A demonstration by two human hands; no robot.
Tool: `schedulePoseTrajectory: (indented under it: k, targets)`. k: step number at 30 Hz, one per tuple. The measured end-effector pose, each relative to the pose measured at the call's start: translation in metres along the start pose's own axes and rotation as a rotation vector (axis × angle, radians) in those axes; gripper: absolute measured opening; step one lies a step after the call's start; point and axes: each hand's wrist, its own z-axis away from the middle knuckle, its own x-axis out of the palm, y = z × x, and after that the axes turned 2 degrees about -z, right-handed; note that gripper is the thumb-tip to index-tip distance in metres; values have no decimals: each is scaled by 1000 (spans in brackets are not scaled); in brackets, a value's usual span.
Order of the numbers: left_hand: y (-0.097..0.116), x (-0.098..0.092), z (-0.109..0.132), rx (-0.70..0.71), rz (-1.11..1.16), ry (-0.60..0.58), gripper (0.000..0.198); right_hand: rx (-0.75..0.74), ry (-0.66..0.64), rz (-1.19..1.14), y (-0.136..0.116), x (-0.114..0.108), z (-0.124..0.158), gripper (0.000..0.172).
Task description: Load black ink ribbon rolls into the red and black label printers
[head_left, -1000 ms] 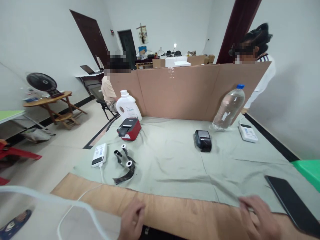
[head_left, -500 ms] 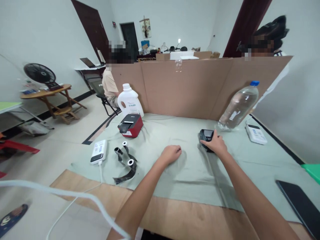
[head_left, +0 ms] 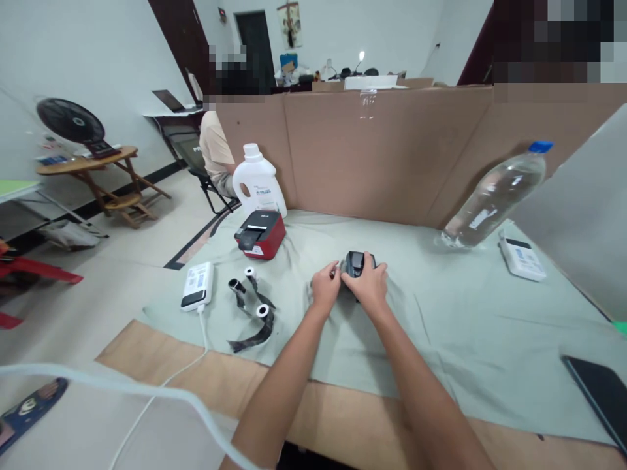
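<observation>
My right hand [head_left: 368, 286] grips a small black boxy device [head_left: 356, 262] with a glossy window on top; its exact kind is unclear. Just left of it, my left hand [head_left: 326, 285] is closed, thumb and fingers pinched together close to the device's side. Whatever sits in that pinch is too small to make out. Further left lie rolls of black ribbon-like strip, one with its end uncurled [head_left: 255, 331] and a white core. Behind them stands a red and black printer-like box [head_left: 261, 235].
A white jug [head_left: 262, 183] stands at the back left against a cardboard partition [head_left: 372, 156]. A water bottle [head_left: 494, 199] leans on its right part. White power-bank-like boxes [head_left: 197, 286] lie at both sides, a phone [head_left: 597, 391] at front right. A person [head_left: 215, 147] sits beyond.
My right hand has carried the black device leftward, beside my left hand. The left hand has shifted slightly up and stays closed. The view has tilted down a little.
</observation>
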Motion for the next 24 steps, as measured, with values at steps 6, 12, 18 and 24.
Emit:
schedulePoseTrajectory:
  k: [6, 12, 18, 24]
  targets:
    - [-1, -1, -3, -30, -19, -78, 32, -12, -17, -5, 6, 1, -2, 89]
    - [5, -4, 0, -44, -82, -115, 29, -184, 69, -389, 37, 4, -45, 55]
    - [7, -12, -29, -84, -69, -261, 30, -227, 154, -778, 66, 33, -64, 46]
    - [-3, -13, -67, -121, 20, -492, 29, -214, 154, -794, 69, 38, -65, 47]
